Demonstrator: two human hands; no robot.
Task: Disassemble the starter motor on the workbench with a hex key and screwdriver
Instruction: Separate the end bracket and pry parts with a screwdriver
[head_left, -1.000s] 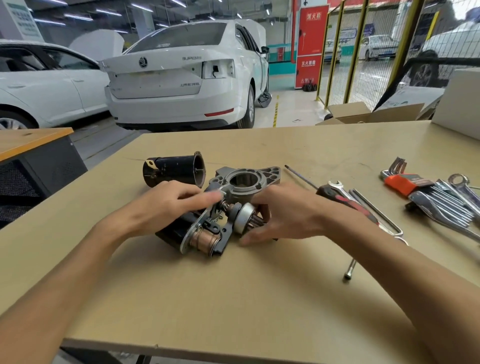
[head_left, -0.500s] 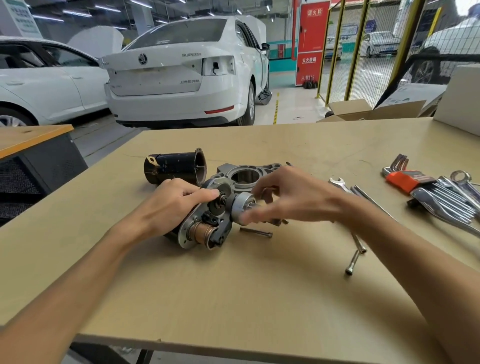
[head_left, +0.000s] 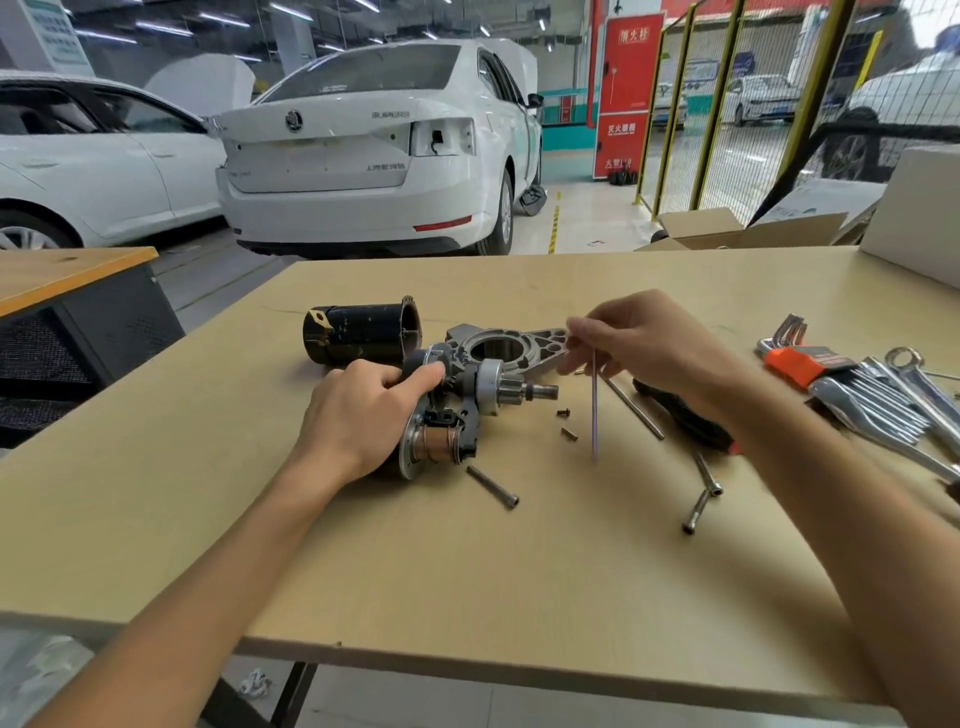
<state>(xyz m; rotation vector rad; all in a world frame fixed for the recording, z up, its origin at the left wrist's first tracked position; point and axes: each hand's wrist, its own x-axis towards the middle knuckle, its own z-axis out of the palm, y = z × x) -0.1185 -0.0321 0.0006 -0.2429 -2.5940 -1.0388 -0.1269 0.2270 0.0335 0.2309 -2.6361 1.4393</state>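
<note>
While my left hand (head_left: 363, 415) is gripping the starter motor (head_left: 441, 415) and my right hand (head_left: 639, 348) is pinching a thin rod (head_left: 595, 410), I am risking knocking the loose screws (head_left: 566, 423) toward the tabletop (head_left: 467, 571) near edge.

Your left hand (head_left: 358, 415) lies palm-down, fingers curled in a grip, thumb stretched forward, forearm running back toward the near left corner. Your right hand (head_left: 644, 348) hangs raised, fingertips (head_left: 574, 338) bunched in a pinch pointing left, forearm angled in from the right.
</note>
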